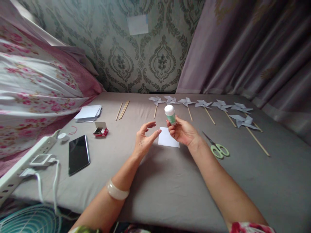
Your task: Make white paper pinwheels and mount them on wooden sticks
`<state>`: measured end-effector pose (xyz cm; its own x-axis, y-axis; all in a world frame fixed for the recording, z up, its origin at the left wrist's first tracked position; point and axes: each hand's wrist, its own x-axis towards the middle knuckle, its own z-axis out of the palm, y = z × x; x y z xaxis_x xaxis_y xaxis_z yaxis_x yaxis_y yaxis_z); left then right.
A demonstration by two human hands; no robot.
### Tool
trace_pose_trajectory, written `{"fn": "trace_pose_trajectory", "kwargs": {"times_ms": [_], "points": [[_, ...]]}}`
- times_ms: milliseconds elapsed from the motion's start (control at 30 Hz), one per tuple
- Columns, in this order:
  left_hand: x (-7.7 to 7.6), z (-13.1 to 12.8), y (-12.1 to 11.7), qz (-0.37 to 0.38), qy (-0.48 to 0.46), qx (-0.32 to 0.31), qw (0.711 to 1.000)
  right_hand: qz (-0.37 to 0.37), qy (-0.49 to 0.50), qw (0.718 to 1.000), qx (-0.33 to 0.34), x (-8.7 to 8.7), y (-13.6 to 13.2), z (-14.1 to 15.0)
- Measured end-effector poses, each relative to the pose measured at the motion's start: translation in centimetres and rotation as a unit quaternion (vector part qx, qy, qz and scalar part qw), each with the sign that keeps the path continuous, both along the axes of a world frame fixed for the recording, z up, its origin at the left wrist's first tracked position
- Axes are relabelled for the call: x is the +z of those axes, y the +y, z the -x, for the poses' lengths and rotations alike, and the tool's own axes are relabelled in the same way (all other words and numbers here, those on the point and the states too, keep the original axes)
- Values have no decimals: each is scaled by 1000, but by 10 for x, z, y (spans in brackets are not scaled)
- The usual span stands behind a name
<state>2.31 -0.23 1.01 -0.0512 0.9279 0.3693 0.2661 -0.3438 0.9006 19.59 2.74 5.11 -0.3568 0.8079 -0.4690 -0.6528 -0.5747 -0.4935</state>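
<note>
My right hand is closed around a white-and-green glue stick, held upright with its white top uppermost. To its left, my left hand holds nothing; its thumb and fingers are apart. Between and below the two hands a white square of paper lies flat on the grey cloth, partly covered by my right hand. Scissors with light green handles rest to the right of my right forearm.
Several paper pinwheels on sticks lie along the back right. Loose wooden sticks, a paper stack, a small red box, a phone, a small white round piece and a power strip are left.
</note>
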Motion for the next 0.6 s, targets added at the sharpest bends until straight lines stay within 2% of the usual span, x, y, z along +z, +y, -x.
{"fn": "trace_pose_trajectory", "kwargs": {"times_ms": [200,467,600], "points": [[-4,-4,-1,-13,0,-19,1000,32,-10,998,45,-17,-14,35],[-3,-1,-3,-50,98,-1,994,16,-42,997,61,-30,-22,48],[4,5,0,-45,95,29,994,0,-88,991,99,-29,-23,42]]}}
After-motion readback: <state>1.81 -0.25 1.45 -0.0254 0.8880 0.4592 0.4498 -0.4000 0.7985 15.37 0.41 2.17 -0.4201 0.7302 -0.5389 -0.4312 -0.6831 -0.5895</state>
